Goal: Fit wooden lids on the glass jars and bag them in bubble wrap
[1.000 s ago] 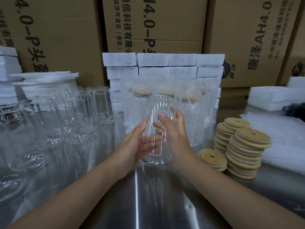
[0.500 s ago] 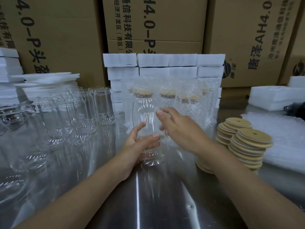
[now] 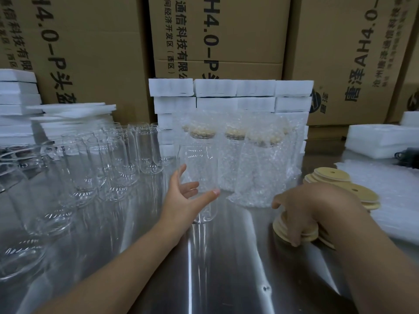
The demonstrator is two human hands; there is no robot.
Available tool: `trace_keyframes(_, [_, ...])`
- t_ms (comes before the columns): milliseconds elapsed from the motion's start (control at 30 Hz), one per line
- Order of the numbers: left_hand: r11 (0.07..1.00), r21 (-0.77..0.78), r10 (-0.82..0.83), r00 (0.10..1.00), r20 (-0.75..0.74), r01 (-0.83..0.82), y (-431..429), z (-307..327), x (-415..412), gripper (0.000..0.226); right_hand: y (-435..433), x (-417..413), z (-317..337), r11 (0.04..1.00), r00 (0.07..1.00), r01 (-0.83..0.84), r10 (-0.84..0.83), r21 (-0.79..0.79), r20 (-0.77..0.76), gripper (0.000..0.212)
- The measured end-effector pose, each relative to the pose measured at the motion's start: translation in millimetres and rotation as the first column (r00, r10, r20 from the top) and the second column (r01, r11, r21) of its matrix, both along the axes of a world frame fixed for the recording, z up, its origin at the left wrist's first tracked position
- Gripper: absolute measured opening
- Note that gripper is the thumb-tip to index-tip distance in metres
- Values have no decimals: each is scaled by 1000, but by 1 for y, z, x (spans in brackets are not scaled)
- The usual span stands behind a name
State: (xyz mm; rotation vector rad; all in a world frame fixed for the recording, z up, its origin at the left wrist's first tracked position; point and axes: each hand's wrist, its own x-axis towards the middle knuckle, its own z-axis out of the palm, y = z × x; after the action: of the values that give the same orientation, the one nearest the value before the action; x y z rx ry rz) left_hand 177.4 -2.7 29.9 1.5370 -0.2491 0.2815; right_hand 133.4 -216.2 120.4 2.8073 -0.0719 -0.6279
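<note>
My left hand (image 3: 184, 200) holds a clear glass jar (image 3: 199, 168) upright on the steel table, thumb and fingers round its lower half. The jar's mouth is bare. To the right, my right hand (image 3: 303, 211) reaches down over a low stack of round wooden lids (image 3: 310, 234), with its fingers curled round the top lid's edge. Taller stacks of wooden lids (image 3: 340, 180) with small holes stand behind it. Several lidded jars in bubble wrap bags (image 3: 256, 164) stand behind the held jar.
Many bare glass jars (image 3: 108, 164) crowd the table's left side. White foam blocks (image 3: 229, 94) are stacked at the back before cardboard boxes (image 3: 217, 35). Bubble wrap sheets (image 3: 390, 196) and foam pieces (image 3: 381, 141) lie at the right.
My right hand has left the jar and swung right and down onto the low lid stack. My left hand keeps the jar, now standing upright on the table.
</note>
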Motion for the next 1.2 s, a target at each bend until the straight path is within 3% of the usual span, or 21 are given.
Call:
trace_keyframes(100, [999, 32, 22, 1000, 2, -22, 0, -2, 2, 98, 4, -3, -1, 998, 994, -48, 45, 33, 97, 76])
trace_keyframes(200, [999, 43, 31, 999, 10, -32, -1, -2, 2, 98, 7, -7, 1, 964, 976, -101, 47, 247, 214, 63])
trace_keyframes(333, [995, 87, 48, 998, 47, -52, 1, -3, 1, 104, 16, -9, 9, 751, 912, -264, -11, 605, 411, 53])
trace_keyframes(400, [992, 110, 55, 997, 61, -61, 1, -3, 1, 105, 22, -7, 8, 593, 784, -415, -150, 690, 602, 44])
trace_keyframes(467, [988, 136, 59, 996, 68, -68, 1, -2, 1, 106, 28, -6, 7, 440, 576, -586, -364, 680, 732, 39])
trace_keyframes(500, [986, 151, 57, 996, 73, -68, 1, -2, 0, 105, 29, -6, 7, 377, 491, -653, -450, 657, 746, 38])
trace_keyframes(567, [979, 192, 46, 995, 89, -63, 0, -1, -2, 104, 30, -5, 5, 279, 413, -731, -546, 623, 729, 37])
trace_keyframes(700, [961, 277, -12, 991, 135, -26, -4, -1, -6, 98, 36, -6, 2, 88, 478, -753, -609, 652, 633, 47])
trace_keyframes(1000, [918, 396, -120, 973, 197, 33, -13, 1, -16, 97, 48, 3, -15, -44, 586, -761, -475, 647, 657, 36])
trace_keyframes(1200, [910, 414, -129, 969, 212, 31, -11, 1, -16, 96, 50, 5, -19, 59, 551, -775, -423, 629, 719, 29])
